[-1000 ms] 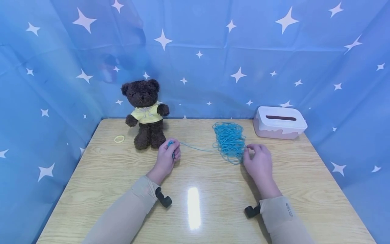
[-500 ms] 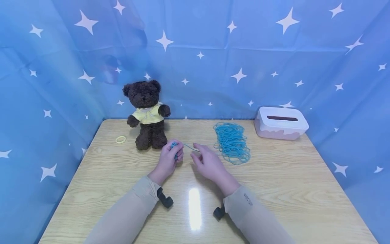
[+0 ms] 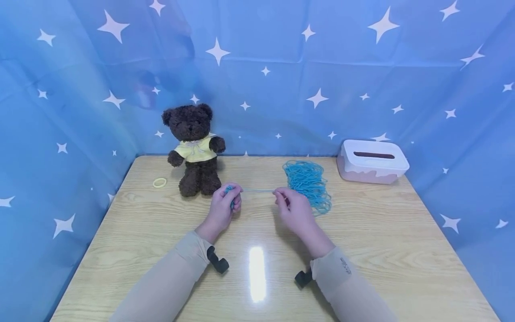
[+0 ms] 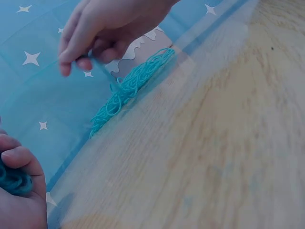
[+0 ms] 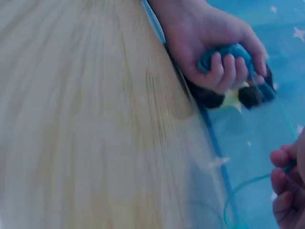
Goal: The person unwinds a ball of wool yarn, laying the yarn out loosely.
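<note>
My left hand (image 3: 223, 205) grips a small wad of teal yarn (image 5: 224, 56), its fingers curled round it in the right wrist view. From there a single strand (image 3: 257, 191) runs nearly level to my right hand (image 3: 295, 210), which pinches it between thumb and fingers. Beyond the right hand spreads a loose pile of the same teal yarn (image 3: 306, 179), its near part overlapped by that hand. In the right wrist view, a slack length of yarn (image 5: 248, 182) curves down from the right fingers.
A brown teddy bear (image 3: 199, 174) in a yellow shirt stands behind my left hand. To its left lies a yellow ring (image 3: 159, 182). At the back right of the wooden table (image 3: 382, 237) is a white and pink tissue box (image 3: 374, 165). A starry blue curtain (image 3: 257, 89) hangs behind.
My right hand came left from the pile's right edge to near the left hand, then moved back right, drawing the strand out straight. The left hand has stayed almost in place, holding its wad.
</note>
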`<state>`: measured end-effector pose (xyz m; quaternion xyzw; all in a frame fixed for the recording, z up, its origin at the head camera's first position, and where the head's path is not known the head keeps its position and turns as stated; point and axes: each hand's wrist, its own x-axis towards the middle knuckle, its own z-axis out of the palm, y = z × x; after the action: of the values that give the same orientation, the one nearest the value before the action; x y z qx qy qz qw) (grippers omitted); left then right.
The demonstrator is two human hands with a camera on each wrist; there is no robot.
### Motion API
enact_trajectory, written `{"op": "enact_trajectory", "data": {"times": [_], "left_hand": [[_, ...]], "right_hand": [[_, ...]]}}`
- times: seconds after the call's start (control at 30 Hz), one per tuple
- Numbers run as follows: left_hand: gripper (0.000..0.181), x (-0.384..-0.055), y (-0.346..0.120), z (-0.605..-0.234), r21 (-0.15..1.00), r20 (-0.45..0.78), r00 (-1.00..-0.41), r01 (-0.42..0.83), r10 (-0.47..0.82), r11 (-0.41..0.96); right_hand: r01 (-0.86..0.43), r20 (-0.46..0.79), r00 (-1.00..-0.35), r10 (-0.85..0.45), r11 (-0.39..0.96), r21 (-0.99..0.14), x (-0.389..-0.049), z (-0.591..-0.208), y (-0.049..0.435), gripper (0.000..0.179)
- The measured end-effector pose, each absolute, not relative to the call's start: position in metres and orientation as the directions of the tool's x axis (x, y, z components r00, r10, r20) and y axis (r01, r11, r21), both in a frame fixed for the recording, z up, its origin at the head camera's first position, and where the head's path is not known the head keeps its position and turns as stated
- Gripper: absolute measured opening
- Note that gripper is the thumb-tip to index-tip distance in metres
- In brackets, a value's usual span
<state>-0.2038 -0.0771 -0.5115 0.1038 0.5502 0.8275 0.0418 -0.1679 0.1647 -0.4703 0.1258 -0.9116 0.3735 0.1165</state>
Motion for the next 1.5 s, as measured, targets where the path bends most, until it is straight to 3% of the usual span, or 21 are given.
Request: {"op": "enact_trajectory", "data": {"times": [0.7, 0.83, 1.07, 1.37, 1.5], "left_hand": [[0.017, -0.203, -0.078, -0.512, 0.892, 0.170, -0.970, 0.075, 0.177, -0.445], [0.016, -0.202, -0.078, -0.510, 0.888, 0.175, -0.971, 0.083, 0.165, -0.453], [0.018, -0.203, -0.079, -0.514, 0.888, 0.197, -0.969, 0.113, 0.147, -0.447], [0.015, -0.201, -0.079, -0.512, 0.898, 0.195, -0.959, 0.090, 0.207, -0.430], [0.016, -0.202, -0.079, -0.511, 0.897, 0.199, -0.951, 0.079, 0.236, -0.436]], "right_hand": [[-0.110, 0.329, -0.939, 0.100, 0.818, -0.565, -0.155, -0.475, 0.282, 0.027], [-0.034, 0.262, -0.956, 0.135, 0.832, -0.553, -0.154, -0.477, 0.295, 0.029], [0.151, 0.029, -0.981, 0.191, 0.852, -0.501, -0.153, -0.476, 0.306, 0.040], [0.099, -0.001, -0.994, 0.111, 0.882, -0.461, -0.153, -0.475, 0.296, 0.042], [0.068, 0.102, -0.985, 0.136, 0.868, -0.491, -0.152, -0.474, 0.283, 0.043]]}}
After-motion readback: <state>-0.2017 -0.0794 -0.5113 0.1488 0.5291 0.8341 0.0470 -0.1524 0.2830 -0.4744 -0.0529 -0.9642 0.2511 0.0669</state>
